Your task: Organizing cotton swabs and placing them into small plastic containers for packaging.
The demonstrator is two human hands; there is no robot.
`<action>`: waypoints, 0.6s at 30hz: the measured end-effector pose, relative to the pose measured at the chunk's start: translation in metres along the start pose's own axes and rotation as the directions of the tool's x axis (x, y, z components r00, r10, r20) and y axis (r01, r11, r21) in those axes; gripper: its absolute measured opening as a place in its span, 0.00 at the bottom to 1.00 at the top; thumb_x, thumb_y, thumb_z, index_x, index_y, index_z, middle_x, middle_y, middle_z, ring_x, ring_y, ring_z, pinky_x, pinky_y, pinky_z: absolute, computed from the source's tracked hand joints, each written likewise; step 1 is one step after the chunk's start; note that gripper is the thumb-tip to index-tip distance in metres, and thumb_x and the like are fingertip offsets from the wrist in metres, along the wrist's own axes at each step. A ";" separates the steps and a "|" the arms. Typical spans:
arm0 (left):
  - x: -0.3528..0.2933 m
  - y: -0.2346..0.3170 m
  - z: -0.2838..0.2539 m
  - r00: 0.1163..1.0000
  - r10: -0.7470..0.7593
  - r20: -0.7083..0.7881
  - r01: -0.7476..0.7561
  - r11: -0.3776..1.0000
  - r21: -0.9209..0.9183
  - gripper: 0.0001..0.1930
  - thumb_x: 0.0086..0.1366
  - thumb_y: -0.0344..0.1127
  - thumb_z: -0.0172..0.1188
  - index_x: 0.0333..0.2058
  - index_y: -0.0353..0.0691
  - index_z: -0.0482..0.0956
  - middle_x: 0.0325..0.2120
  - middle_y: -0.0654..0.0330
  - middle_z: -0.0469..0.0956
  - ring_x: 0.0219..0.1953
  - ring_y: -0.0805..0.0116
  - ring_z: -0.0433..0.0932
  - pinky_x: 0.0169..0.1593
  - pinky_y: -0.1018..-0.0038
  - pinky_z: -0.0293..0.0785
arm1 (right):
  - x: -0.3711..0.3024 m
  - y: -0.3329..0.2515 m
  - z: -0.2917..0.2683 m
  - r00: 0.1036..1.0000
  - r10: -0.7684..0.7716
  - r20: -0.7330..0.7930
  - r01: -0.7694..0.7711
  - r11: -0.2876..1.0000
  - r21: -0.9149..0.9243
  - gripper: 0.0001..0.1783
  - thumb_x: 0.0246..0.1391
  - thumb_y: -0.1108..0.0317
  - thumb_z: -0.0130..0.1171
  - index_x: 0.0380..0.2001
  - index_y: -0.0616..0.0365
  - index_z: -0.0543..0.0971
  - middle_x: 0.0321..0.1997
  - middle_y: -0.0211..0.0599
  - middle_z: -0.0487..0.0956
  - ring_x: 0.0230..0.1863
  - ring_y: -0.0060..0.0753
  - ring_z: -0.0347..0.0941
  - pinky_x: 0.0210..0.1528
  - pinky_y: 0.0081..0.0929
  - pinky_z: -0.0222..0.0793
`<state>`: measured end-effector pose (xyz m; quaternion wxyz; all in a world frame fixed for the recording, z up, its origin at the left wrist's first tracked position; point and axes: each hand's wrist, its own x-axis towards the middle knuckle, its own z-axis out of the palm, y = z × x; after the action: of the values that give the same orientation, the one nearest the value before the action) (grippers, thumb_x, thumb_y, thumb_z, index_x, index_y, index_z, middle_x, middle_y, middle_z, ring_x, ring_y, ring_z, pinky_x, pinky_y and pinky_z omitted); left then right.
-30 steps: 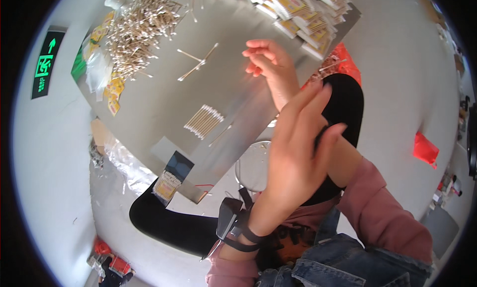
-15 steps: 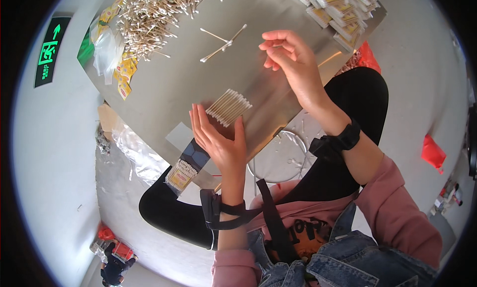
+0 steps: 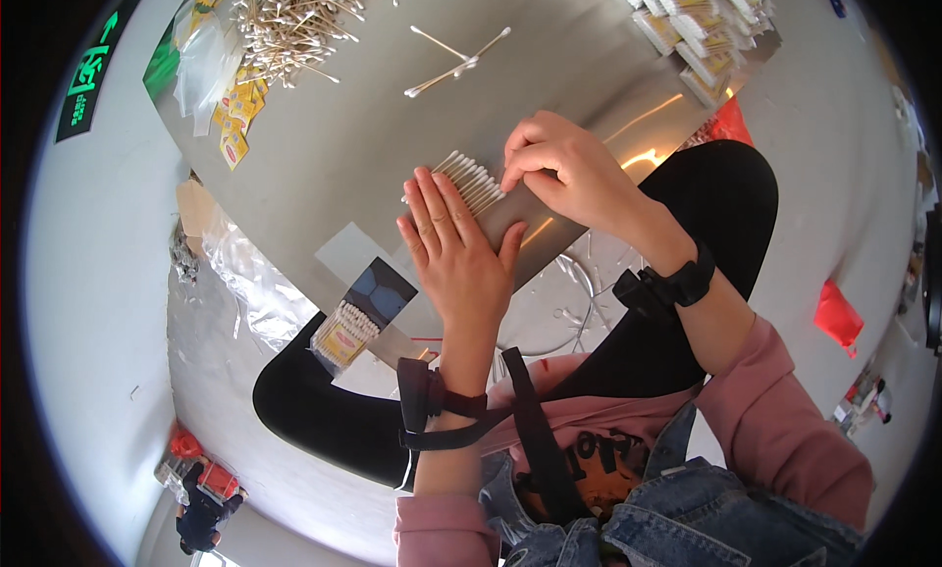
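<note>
A row of cotton swabs (image 3: 475, 186) lies side by side on the metal tabletop, close to its near edge. My left hand (image 3: 456, 243) rests flat over the left part of the row, fingers stretched out and thumb apart, hiding some of the sticks. At the row's right end my right hand (image 3: 564, 170) is closed, with thumb and forefinger pinched at the swab tips. Farther off, a few loose swabs (image 3: 457, 65) lie crossed on the table. Left of my left hand, a clear bag packed with swabs (image 3: 345, 336) lies at the table's edge beside my leg.
A big heap of swabs (image 3: 294, 23) covers the far left of the table (image 3: 392, 135), beside yellow labels (image 3: 235, 126) and clear plastic bags (image 3: 204, 86). Filled packs (image 3: 702, 27) are piled far right. Below the near edge is a round wire frame (image 3: 579, 312). Another person (image 3: 201, 513) is at lower left.
My left hand has moved onto the swabs from their near left side. The right hand has come down and left to the row's end, its fingers closing.
</note>
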<state>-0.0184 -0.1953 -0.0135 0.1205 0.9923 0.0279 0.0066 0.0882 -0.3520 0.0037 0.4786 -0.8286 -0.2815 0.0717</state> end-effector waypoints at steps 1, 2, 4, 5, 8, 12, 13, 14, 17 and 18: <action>0.000 0.000 0.001 1.000 0.004 0.003 -0.004 1.000 -0.003 0.51 0.66 0.64 0.54 0.71 0.27 0.47 0.74 0.42 0.46 0.76 0.45 0.42 0.74 0.49 0.40 | 0.000 -0.001 0.000 1.000 0.012 0.014 -0.012 1.000 0.004 0.09 0.48 0.80 0.57 0.22 0.56 0.83 0.33 0.31 0.79 0.41 0.38 0.74 0.43 0.36 0.72; 0.000 0.000 0.001 1.000 0.004 0.002 -0.004 1.000 -0.003 0.51 0.66 0.64 0.54 0.71 0.27 0.47 0.74 0.42 0.46 0.76 0.45 0.42 0.74 0.49 0.40 | 0.000 -0.001 0.000 1.000 0.011 0.015 -0.011 1.000 0.004 0.09 0.48 0.80 0.57 0.22 0.56 0.83 0.33 0.31 0.79 0.41 0.38 0.74 0.43 0.36 0.72; 0.000 0.000 0.001 1.000 0.005 -0.012 -0.005 1.000 0.007 0.52 0.66 0.64 0.54 0.71 0.27 0.47 0.74 0.42 0.46 0.76 0.46 0.42 0.75 0.50 0.40 | 0.000 0.000 0.001 1.000 -0.016 0.019 0.016 1.000 -0.024 0.09 0.48 0.80 0.57 0.21 0.56 0.83 0.33 0.30 0.79 0.41 0.37 0.74 0.42 0.35 0.72; 0.000 0.000 0.001 1.000 0.005 -0.013 -0.004 1.000 0.008 0.52 0.66 0.64 0.54 0.71 0.27 0.47 0.74 0.42 0.46 0.76 0.46 0.42 0.75 0.50 0.40 | 0.000 0.000 0.000 1.000 -0.017 0.020 0.018 1.000 -0.023 0.09 0.48 0.80 0.57 0.21 0.56 0.83 0.33 0.30 0.79 0.41 0.37 0.74 0.42 0.35 0.72; -0.001 -0.001 0.002 1.000 0.006 -0.017 -0.006 1.000 0.002 0.51 0.66 0.65 0.54 0.71 0.27 0.47 0.74 0.42 0.46 0.76 0.46 0.42 0.75 0.50 0.40 | 0.000 0.002 -0.003 0.995 -0.032 0.097 0.039 0.997 -0.067 0.10 0.48 0.84 0.57 0.26 0.57 0.83 0.36 0.29 0.78 0.42 0.35 0.74 0.43 0.31 0.72; 0.000 0.000 0.002 1.000 0.008 -0.026 -0.008 1.000 -0.005 0.51 0.67 0.65 0.53 0.71 0.27 0.48 0.74 0.43 0.47 0.76 0.46 0.42 0.75 0.50 0.40 | 0.000 0.003 0.001 0.999 -0.030 0.028 0.030 0.999 -0.010 0.09 0.48 0.82 0.58 0.25 0.55 0.83 0.35 0.29 0.78 0.41 0.36 0.74 0.42 0.33 0.72; 0.000 0.000 0.003 1.000 0.008 -0.029 -0.009 1.000 -0.007 0.51 0.67 0.65 0.53 0.71 0.27 0.48 0.73 0.43 0.47 0.76 0.46 0.42 0.75 0.50 0.40 | 0.001 0.003 0.002 1.000 -0.020 -0.015 0.020 1.000 0.003 0.08 0.48 0.79 0.58 0.23 0.55 0.83 0.34 0.29 0.79 0.41 0.37 0.74 0.43 0.35 0.72; 0.000 0.000 0.003 1.000 0.008 -0.030 -0.008 1.000 -0.007 0.51 0.67 0.65 0.53 0.71 0.27 0.48 0.73 0.43 0.47 0.76 0.46 0.42 0.75 0.50 0.40 | 0.001 0.003 0.002 1.000 -0.020 -0.015 0.020 1.000 0.002 0.08 0.48 0.79 0.58 0.23 0.55 0.83 0.34 0.29 0.79 0.41 0.37 0.74 0.43 0.35 0.72; 0.000 -0.001 0.003 1.000 0.007 -0.024 -0.007 1.000 0.001 0.51 0.67 0.65 0.52 0.71 0.27 0.48 0.73 0.43 0.47 0.76 0.46 0.43 0.75 0.50 0.40 | 0.002 0.003 0.004 0.999 -0.050 -0.014 0.050 0.998 -0.038 0.08 0.48 0.79 0.58 0.24 0.54 0.83 0.34 0.29 0.79 0.42 0.37 0.75 0.43 0.36 0.72; 0.000 -0.001 0.002 1.000 0.007 -0.026 -0.007 1.000 0.001 0.51 0.67 0.65 0.52 0.71 0.27 0.48 0.73 0.43 0.47 0.76 0.46 0.43 0.75 0.50 0.40 | 0.002 0.003 0.004 0.998 -0.055 -0.007 0.054 0.997 -0.052 0.08 0.48 0.79 0.58 0.24 0.54 0.84 0.35 0.29 0.79 0.42 0.37 0.75 0.43 0.35 0.72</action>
<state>-0.0184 -0.1949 -0.0160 0.1198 0.9923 0.0258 0.0197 0.0893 -0.3486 -0.0007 0.4599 -0.8331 -0.3037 0.0477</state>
